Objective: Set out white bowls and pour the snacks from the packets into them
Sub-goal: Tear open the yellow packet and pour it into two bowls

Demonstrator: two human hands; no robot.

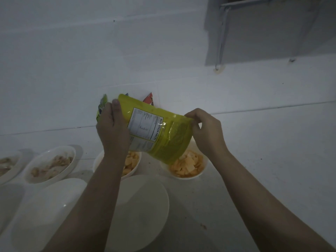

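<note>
- The left hand point(111, 128) grips the upper end of a yellow packet point(154, 128), mid-frame, thumb over its edge.
- The right hand point(205, 131) pinches the packet's other end.
- The packet hangs tilted above two white bowls of orange chips: one point(187, 167) right of centre, another point(131, 163) partly behind the left forearm.
- Lower centre, an empty bowl point(145, 206); at left, a bowl of pale snacks point(51, 166).

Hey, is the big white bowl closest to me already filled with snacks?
No, the nearest white bowl shows only its bare inside, while the chips lie in the smaller bowl under the yellow packet.
</note>
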